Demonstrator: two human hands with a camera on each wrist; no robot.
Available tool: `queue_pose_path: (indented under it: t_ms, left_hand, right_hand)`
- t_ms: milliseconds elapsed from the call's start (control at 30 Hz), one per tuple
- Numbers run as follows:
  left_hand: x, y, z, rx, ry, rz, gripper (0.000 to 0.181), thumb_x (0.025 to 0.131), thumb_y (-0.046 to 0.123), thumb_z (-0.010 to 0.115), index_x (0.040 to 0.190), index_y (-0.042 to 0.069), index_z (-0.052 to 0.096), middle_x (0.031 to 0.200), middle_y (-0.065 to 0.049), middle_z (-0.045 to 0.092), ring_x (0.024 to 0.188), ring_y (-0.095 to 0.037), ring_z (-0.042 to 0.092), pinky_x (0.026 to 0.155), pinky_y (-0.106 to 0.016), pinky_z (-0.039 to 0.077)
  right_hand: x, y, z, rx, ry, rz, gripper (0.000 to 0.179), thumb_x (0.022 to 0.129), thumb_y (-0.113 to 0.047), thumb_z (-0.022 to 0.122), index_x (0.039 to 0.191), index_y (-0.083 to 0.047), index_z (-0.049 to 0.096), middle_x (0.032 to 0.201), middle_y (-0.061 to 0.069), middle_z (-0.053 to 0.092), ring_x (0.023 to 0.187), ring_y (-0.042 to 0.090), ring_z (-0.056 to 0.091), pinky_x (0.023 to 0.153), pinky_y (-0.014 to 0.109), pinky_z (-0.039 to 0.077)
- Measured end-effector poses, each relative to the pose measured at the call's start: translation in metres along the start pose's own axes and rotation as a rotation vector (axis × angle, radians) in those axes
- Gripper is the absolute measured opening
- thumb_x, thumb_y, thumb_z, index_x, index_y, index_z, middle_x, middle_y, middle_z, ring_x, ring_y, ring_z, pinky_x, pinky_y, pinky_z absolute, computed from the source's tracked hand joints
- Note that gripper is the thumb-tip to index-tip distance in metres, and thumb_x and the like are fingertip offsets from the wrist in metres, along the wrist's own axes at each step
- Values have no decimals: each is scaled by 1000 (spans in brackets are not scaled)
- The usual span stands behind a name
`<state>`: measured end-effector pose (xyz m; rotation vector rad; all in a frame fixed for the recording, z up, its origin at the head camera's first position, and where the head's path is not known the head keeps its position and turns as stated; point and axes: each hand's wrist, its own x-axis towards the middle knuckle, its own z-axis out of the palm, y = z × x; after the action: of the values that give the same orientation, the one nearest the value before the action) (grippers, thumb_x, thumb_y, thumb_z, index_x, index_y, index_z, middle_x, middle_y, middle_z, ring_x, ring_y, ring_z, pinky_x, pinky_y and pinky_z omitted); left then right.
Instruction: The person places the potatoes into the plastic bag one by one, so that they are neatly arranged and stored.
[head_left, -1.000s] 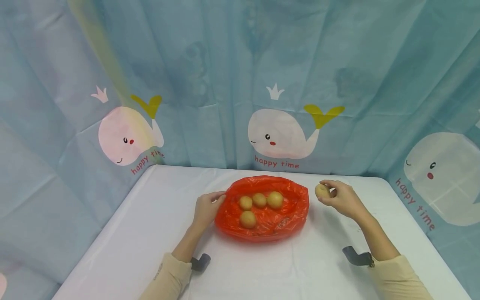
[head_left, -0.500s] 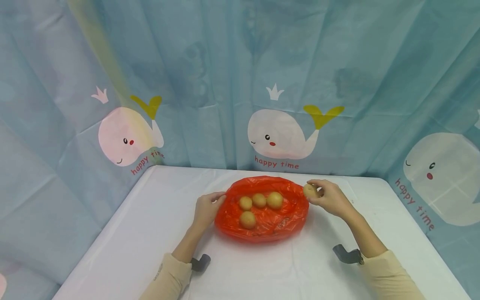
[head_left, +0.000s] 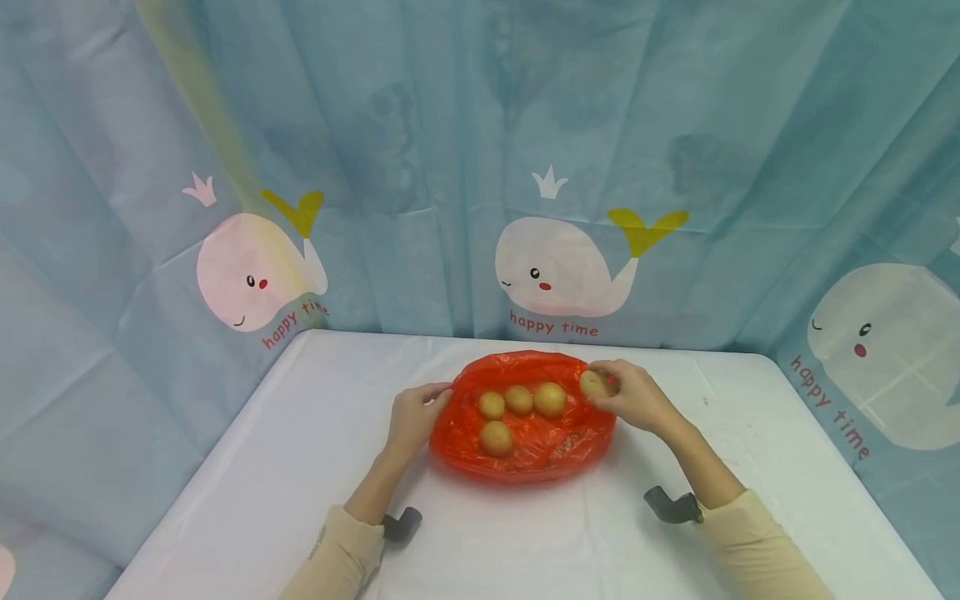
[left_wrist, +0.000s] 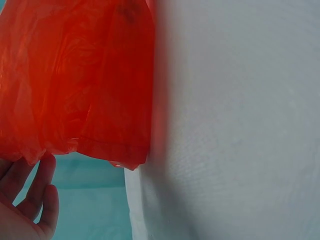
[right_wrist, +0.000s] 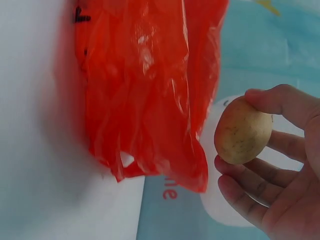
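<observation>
An opened-out red plastic bag [head_left: 525, 462] lies on the white table with several potatoes inside, one [head_left: 496, 438] nearer the front and a row [head_left: 519, 400] behind it. At the bag's left rim, my left hand [head_left: 414, 419] pinches the plastic; in the left wrist view its fingers [left_wrist: 42, 182] meet the bag's edge. My right hand [head_left: 637, 396] grips another potato [head_left: 593, 384] over the bag's right rim. The right wrist view shows this potato [right_wrist: 242, 131] between thumb and fingertips, level with the top of the bag [right_wrist: 145, 90].
The white table [head_left: 300, 467] reaches back to a blue curtain [head_left: 420, 167] printed with whales. A dark curved piece [head_left: 402, 526] sits at my left cuff and a similar one [head_left: 672, 505] at my right cuff.
My right hand has moved left with its potato, from beside the bag to over its right rim. My left hand and the potatoes in the bag have stayed put.
</observation>
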<state>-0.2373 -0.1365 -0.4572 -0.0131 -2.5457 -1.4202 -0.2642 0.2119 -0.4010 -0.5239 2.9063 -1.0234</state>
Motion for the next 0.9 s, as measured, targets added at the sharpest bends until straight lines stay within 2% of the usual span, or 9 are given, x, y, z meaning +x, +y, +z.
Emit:
queue_pose_path:
  t_ms: [133,367,633,767,900]
  left_hand:
    - [0,-1,1,1,1,0,26,95,26,63,113,12,74,112,-7,74,117,-29,64,99,-50,51]
    - [1,-2,1,-9,-4,-11,25,95,26,63,113,12,74,112,-6,74,117,-28,64,100,-49,51]
    - [1,-3,2,-19,-11,-33,26,95,28,63,114,13,73,113,-6,74,118,-27,63,99,-48,51]
    - [2,-3,2,-23,-11,-34,26,95,28,63,114,13,74,113,-6,74,118,-28,63,99,-49,51]
    - [3,-3,2,-14,-7,-23,26,95,28,63,115,14,73,113,-6,74,118,-27,63,99,-49,51]
  right_hand:
    - [3,-5,6,3,-13,5,48,82,-13,73,127,-3,61,122,17,64,100,28,58,84,44,57]
    - [9,-12,18,2,-32,-25,46,80,-12,75,124,-4,64,117,15,66,96,26,58,83,43,57]
    - [11,-23,32,14,-72,-51,50,82,-15,76,128,-3,61,124,12,65,115,31,58,96,52,52]
    - [12,-27,38,6,-80,-63,52,82,-18,77,130,-4,59,125,9,65,118,30,57,97,51,52]
    - [14,-29,44,11,-95,-37,51,82,-19,77,129,-7,60,125,8,64,116,28,57,95,50,54]
